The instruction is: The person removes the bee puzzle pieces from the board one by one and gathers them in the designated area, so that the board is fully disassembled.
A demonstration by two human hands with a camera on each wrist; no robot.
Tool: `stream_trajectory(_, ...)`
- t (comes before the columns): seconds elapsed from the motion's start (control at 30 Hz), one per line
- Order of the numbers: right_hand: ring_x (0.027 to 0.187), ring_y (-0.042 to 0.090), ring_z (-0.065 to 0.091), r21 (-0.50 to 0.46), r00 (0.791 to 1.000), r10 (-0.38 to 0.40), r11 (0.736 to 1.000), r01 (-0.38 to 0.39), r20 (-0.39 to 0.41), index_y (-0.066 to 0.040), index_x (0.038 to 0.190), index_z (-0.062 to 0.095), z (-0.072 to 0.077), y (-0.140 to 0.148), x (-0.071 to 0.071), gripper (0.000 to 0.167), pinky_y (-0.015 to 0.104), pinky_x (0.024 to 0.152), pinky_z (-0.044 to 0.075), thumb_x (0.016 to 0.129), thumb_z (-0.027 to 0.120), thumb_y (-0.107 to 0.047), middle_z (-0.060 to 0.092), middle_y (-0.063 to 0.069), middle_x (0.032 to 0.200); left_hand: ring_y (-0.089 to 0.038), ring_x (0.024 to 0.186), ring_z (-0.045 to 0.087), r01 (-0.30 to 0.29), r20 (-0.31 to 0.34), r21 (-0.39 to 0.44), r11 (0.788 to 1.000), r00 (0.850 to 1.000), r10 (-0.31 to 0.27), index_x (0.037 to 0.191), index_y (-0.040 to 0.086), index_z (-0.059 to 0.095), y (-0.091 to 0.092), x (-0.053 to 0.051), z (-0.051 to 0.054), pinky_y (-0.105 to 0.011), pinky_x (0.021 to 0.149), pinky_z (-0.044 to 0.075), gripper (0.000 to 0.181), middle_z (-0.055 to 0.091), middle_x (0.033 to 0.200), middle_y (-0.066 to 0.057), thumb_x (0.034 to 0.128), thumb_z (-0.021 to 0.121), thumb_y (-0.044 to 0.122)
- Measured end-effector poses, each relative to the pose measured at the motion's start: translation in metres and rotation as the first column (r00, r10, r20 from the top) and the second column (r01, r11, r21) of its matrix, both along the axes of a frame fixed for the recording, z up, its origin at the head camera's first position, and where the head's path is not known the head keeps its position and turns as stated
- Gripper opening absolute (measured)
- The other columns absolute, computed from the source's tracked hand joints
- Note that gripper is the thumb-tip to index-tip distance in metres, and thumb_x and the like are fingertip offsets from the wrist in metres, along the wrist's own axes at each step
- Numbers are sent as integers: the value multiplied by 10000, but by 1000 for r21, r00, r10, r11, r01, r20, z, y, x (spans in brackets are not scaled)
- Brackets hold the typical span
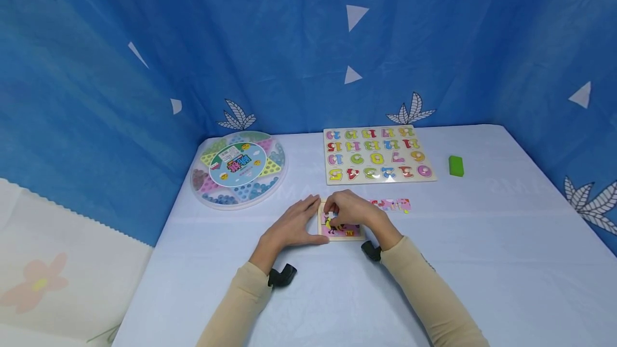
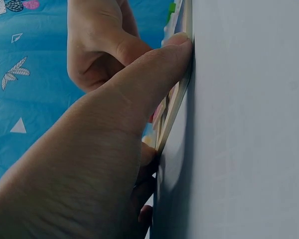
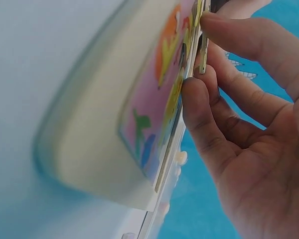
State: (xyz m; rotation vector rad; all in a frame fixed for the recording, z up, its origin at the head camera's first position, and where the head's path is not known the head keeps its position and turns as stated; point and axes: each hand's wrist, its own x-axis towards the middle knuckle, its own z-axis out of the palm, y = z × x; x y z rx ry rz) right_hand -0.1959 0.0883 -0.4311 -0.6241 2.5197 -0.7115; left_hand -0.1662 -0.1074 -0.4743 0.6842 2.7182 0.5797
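Observation:
A small square picture puzzle in a wooden frame (image 1: 355, 238) lies on the table. My left hand (image 1: 295, 225) rests along its left side, fingers at the upper left corner and thumb at the lower left edge; the left wrist view shows that thumb (image 2: 159, 62) against the frame's edge. Over the upper part of the puzzle, my right hand (image 1: 354, 209) pinches a small puzzle piece (image 3: 204, 55) between thumb and fingers, tilted up from the board, as the right wrist view shows. Several loose pink pieces (image 1: 395, 204) lie right of the frame, partly behind the right hand.
A round lidded bead box (image 1: 238, 165) stands at the back left. Behind the puzzle lies a wooden number board (image 1: 379, 155) with colourful numerals, and a green block (image 1: 456, 166) sits to its right. Blue curtain (image 1: 299, 42) hangs behind the table.

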Motion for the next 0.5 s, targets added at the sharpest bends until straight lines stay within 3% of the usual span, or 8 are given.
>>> stream_trajectory(0.5,806,145,531,4,1000,-6,1000,6,-14,-118,993,709,4,7,1,227,266,765,504,788,806,-117,634,-5,874,-206,1524,162,15,-24,-1,1000,1000,-15,1555,139,227,-1,0,-2,-422,1231,216,1064,184,1644,-12,764,656,706)
